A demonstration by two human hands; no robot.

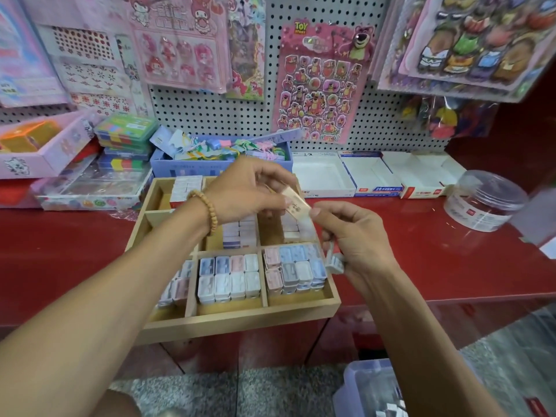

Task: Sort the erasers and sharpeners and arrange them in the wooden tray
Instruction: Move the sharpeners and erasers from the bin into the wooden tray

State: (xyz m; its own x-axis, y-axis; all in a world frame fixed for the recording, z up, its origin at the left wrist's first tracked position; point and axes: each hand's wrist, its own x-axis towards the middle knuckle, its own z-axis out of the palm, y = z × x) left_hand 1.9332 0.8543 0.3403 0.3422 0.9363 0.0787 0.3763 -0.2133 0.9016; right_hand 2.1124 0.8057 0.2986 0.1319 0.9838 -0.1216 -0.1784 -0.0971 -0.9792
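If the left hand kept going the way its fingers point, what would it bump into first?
Most likely the right hand. The left hand points right, holding an eraser whose far end already sits at the right hand's fingertips. Depth is hard to judge from this one view.

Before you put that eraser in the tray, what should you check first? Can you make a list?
1. Eraser held firmly: ok, left hand and right hand both pinch it above the wooden tray.
2. Right hand free for placing: not ok, it also holds a grey sharpener.
3. Room in the back right compartment: cannot tell, the hands hide it.
4. Front sharpener rows tidy: ok, packed side by side.
5. Tray steady on the red counter: not ok, its front edge overhangs.
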